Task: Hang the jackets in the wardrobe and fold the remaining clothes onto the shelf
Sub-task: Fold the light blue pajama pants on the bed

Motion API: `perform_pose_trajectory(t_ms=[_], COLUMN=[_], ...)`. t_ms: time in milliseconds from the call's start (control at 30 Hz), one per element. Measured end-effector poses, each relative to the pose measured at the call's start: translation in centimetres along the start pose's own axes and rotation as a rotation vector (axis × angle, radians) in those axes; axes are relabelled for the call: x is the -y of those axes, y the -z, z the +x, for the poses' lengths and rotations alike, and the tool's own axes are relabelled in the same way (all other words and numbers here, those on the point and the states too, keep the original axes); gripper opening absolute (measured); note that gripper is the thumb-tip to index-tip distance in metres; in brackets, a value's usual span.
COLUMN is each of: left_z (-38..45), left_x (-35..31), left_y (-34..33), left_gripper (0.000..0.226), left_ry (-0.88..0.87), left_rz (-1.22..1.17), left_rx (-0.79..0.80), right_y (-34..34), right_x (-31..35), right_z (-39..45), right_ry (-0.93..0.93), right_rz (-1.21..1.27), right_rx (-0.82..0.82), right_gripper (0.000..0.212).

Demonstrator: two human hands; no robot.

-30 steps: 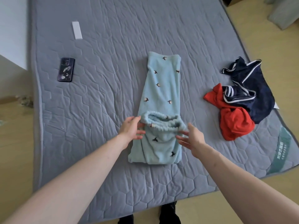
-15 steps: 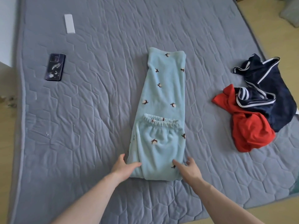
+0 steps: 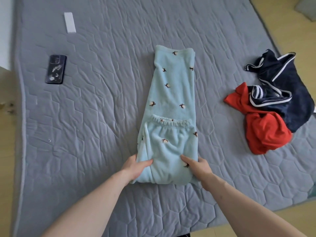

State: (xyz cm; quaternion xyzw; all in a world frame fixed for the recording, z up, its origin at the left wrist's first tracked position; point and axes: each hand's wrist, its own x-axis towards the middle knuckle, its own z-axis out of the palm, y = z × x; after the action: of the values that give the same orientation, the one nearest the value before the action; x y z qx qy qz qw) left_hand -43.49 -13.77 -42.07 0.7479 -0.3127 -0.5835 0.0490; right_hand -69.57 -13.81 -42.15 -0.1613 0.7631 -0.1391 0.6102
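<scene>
Light blue fleece pants (image 3: 172, 93) with small dark prints lie lengthwise on the grey quilted mattress (image 3: 102, 100). Their waistband end is folded over on top of the near part. My left hand (image 3: 135, 166) grips the near left corner of the fold, thumb on top and fingers tucked under the fabric. At the near right corner my right hand (image 3: 196, 166) grips the same fold, thumb lying on the fleece. A crumpled red garment (image 3: 263, 134) and a navy garment (image 3: 287, 93) with white trim lie in a heap to the right.
A dark phone (image 3: 56, 69) lies on the mattress at the left, and a small white box (image 3: 69, 22) sits farther back. Yellow floor shows beyond the mattress's left, right and near edges.
My hands left the waistband after laying it down, came back to the near fold, and now have slid onto it and taken hold of both corners.
</scene>
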Motion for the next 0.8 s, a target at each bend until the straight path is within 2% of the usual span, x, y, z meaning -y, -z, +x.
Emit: perform_pose_trajectory(t_ms=[167,300,400,500,633,733,800], left_z=[-3.7,-7.9,-11.6,-15.1,-19.0,-20.3,-20.0], left_x=[0.6,3.4,6.3,8.8,10.7,9.9,8.2], left_y=[0.1,0.1,0.1,0.7,1.5,2.1,2.6], left_gripper=[0.039,0.045,0.059,0.078,0.063,0.057,0.067], left_ry=[-0.016,0.072,0.192,0.376,0.516,0.53,0.47], left_rz=[-0.078,-0.097,-0.059,0.065,0.244,0.326,0.386], left_rx=[-0.002,0.072,0.172,0.33,0.518,0.567,0.528], right_y=[0.5,1.3,1.7,2.1,2.4,2.6,2.7], right_x=[-1.2,-4.1,-6.8,-9.2,-11.3,-11.3,-10.3], right_z=[-3.2,-7.6,-11.7,-15.8,-19.8,-21.1,-21.2], right_ry=[-0.012,-0.098,-0.236,-0.37,-0.491,-0.526,-0.533], right_rz=[0.029,-0.024,-0.083,-0.177,-0.29,-0.363,-0.393], right_rx=[0.055,0.097,0.147,0.211,0.294,0.329,0.328], right_gripper=[0.027,0.03,0.045,0.056,0.054,0.05,0.049])
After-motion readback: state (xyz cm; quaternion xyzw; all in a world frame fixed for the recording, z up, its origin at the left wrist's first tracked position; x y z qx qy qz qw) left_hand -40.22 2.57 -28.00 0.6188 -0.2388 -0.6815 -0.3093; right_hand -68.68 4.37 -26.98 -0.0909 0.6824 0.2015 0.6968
